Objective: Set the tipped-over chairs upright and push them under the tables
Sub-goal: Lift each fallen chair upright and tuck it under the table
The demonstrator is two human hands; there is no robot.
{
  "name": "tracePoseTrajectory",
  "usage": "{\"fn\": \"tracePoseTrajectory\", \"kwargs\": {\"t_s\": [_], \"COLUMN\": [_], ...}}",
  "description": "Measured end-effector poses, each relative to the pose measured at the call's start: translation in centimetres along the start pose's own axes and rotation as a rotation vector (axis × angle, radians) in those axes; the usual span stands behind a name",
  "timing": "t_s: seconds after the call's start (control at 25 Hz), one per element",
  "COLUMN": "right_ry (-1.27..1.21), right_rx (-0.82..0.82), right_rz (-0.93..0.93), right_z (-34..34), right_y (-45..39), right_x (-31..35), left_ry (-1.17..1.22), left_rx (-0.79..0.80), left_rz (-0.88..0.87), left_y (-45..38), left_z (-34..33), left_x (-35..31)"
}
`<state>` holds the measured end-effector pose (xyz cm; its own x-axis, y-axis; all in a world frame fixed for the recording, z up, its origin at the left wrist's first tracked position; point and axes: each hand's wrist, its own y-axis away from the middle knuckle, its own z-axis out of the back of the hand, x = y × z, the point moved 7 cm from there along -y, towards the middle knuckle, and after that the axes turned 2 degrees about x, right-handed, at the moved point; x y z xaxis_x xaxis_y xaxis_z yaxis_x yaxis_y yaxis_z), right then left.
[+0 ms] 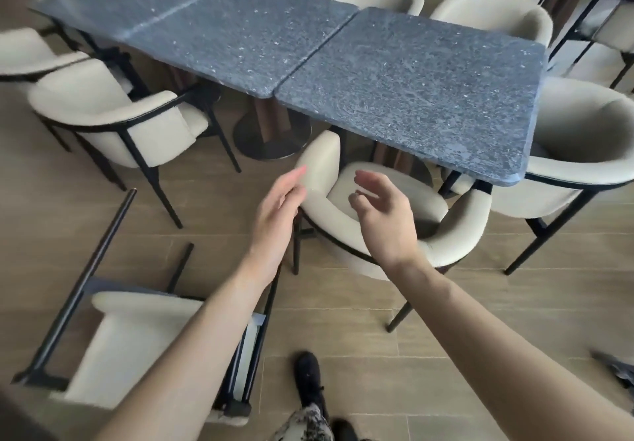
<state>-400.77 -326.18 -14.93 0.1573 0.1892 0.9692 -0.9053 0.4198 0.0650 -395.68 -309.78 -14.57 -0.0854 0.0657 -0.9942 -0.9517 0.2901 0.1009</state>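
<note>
— Head view, item one?
— Tipped-over chair [137, 344], on its side on the floor at 7 o'clock, legs pointing to 12.
— Hands?
— Left hand [274, 214] and right hand [380, 214] released, grasping nothing, over upright chair [394, 221] half under the counter [411, 90].

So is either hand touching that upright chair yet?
Cannot tell: in the head view the left hand and right hand overlap the chair, fingers relaxed, hiding any contact.

arms: bare, sleeveless | shoe [308, 380]: black | trousers [305, 427]: grey-white patterned
</note>
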Motion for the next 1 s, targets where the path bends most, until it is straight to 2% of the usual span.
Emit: {"fn": "tracePoseTrajectory", "kwargs": {"t_s": [0.24, 0.4, 0.8, 1.0], "right_ry": [-0.085, -0.088, -0.029, -0.009], "right_rx": [0.158, 0.286, 0.65, 0.701], "right_rz": [0.046, 0.056, 0.102, 0.119], "right_z": [-3.7, -9.1, -25.1, -31.3], "right_y": [4.7, 7.7, 18.7, 24.5], "right_x": [2.3, 3.4, 6.3, 7.7], "left_ry": [0.021, 0.02, 0.126, 0.135], "left_rx": [-0.071, -0.187, -0.593, -0.686], "left_rz": [0.003, 0.006, -0.012, -0.015], "left_y": [7.0, 12.0, 26.0, 32.8], "left_z": [4.1, 9.5, 25.3, 32.9], "left_x": [-0.6, -0.2, 1.4, 2.5]}}
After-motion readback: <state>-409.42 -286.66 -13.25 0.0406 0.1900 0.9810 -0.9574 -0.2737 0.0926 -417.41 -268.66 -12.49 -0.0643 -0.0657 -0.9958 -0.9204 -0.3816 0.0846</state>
